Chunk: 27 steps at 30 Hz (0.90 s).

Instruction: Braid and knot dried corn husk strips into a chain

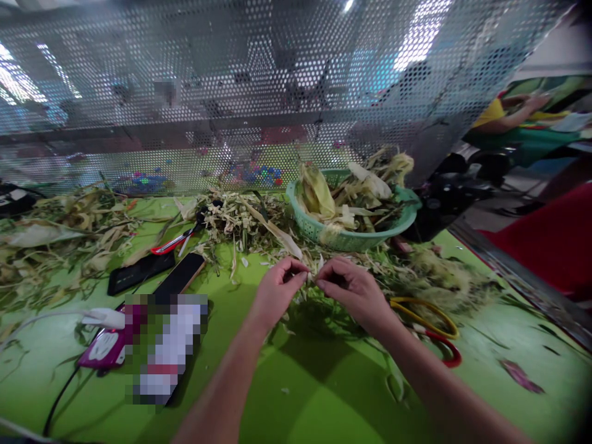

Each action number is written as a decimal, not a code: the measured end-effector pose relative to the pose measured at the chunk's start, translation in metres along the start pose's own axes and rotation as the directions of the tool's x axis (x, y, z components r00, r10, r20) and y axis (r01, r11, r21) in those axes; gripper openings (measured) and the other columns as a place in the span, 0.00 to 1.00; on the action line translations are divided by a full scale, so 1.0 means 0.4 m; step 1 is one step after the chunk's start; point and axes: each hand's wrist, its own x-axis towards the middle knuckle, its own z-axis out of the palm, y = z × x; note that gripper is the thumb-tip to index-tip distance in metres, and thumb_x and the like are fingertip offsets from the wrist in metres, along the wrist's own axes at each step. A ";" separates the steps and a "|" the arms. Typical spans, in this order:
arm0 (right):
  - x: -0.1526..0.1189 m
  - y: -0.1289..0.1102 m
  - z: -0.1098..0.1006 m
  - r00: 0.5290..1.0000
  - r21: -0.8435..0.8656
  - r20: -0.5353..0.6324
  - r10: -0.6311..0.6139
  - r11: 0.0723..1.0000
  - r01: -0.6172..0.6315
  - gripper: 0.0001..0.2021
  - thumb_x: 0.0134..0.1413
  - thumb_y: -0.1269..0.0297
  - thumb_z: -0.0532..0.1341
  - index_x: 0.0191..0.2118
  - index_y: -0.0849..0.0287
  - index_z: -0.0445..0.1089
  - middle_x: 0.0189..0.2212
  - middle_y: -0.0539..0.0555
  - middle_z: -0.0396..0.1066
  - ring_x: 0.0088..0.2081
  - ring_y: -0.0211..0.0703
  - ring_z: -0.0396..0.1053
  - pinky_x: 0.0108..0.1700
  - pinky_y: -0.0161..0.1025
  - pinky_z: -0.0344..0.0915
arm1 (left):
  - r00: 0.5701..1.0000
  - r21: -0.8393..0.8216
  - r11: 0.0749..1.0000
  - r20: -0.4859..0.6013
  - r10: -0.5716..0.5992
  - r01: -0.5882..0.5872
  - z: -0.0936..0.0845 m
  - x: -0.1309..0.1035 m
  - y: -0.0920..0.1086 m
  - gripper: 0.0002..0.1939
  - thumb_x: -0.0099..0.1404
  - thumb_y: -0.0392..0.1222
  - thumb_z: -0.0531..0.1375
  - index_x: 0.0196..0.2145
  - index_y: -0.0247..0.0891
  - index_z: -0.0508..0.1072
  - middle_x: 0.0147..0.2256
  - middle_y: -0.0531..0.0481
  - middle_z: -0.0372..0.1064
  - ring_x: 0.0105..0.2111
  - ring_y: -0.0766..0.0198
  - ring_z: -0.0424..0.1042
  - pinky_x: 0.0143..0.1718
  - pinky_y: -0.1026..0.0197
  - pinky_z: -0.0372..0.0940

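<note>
Over the green table, my left hand is closed in a pinch, thumb against forefinger. My right hand pinches close beside it. Between the fingertips is a small pale strip of corn husk, partly hidden by the fingers. Heaped shreds of dried husk lie just beyond the hands. A light green plastic basket behind them holds whole husks and silk. Right of my right wrist, partly covered by the forearm, lie scissor-like handles, one yellow and one red.
At left lie a red utility knife, two dark phones, a purple power strip with a white plug, and a blurred long object. Corn silk spreads right. A perforated metal screen stands behind; another person's arm shows far right.
</note>
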 end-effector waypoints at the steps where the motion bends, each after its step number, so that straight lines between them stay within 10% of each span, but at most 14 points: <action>1: -0.001 -0.001 -0.001 1.000 -0.017 0.003 -0.007 1.000 0.007 0.05 0.52 0.69 0.60 0.27 0.58 0.67 0.28 0.49 0.63 0.31 0.40 0.63 0.34 0.37 0.58 | 1.000 0.011 1.000 0.004 0.007 -0.007 0.000 0.001 -0.002 0.05 0.61 0.39 0.58 0.35 0.37 0.72 0.33 0.51 0.68 0.34 0.66 0.65 0.38 0.63 0.60; 18: -0.005 0.007 0.020 0.996 0.001 -0.084 -0.028 1.000 0.029 0.04 0.56 0.67 0.59 0.38 0.56 0.67 0.33 0.53 0.68 0.33 0.41 0.67 0.37 0.38 0.65 | 0.999 0.097 0.995 -0.030 -0.010 0.013 0.010 0.000 -0.015 0.07 0.61 0.44 0.58 0.33 0.37 0.70 0.29 0.52 0.67 0.29 0.66 0.63 0.32 0.64 0.58; 27: -0.009 0.013 0.018 0.956 0.215 -0.248 0.155 0.971 -0.102 0.14 0.53 0.60 0.63 0.44 0.55 0.63 0.33 0.50 0.66 0.27 0.36 0.63 0.29 0.34 0.61 | 0.982 -0.279 0.951 -0.099 -0.163 0.130 0.020 0.003 -0.013 0.09 0.57 0.44 0.62 0.33 0.36 0.70 0.29 0.53 0.68 0.30 0.68 0.67 0.36 0.64 0.62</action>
